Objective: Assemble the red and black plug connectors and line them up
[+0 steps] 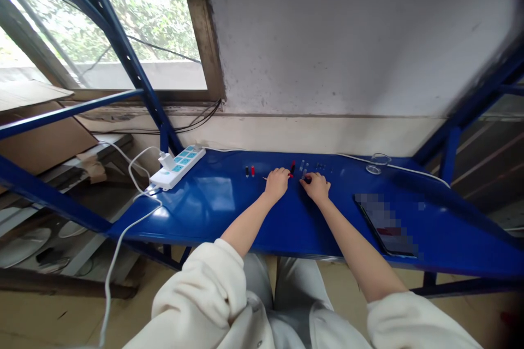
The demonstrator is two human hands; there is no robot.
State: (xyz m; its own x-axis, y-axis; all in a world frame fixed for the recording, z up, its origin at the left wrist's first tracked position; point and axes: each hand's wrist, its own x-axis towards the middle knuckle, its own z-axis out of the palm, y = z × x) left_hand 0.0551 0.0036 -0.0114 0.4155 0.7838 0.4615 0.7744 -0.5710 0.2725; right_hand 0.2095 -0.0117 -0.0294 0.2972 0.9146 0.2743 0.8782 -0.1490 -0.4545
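My left hand [277, 184] is closed around a thin red pen-like piece [290, 175], whose pale narrow tip shows at the hand's left side. To the right, my right hand [317, 187] has its thumb and fingers pinched together low over the table; a small dark thing seems to be at the fingertips, too small to name. Just beyond the hands lie a red-and-black piece [292, 167], small clear tubes [302, 165] and tiny dark pieces [318, 166]. Left of my left hand are a short black cylinder [246, 171] and a red cylinder [252, 171].
The blue table [213, 218] runs along the wall. A white power strip [177, 168] with a plugged-in adapter and cable lies at the left end. Eyeglasses [373, 169] rest at the back right, and a dark flat tablet or phone [382, 226] nearer. Blue frame posts flank both ends.
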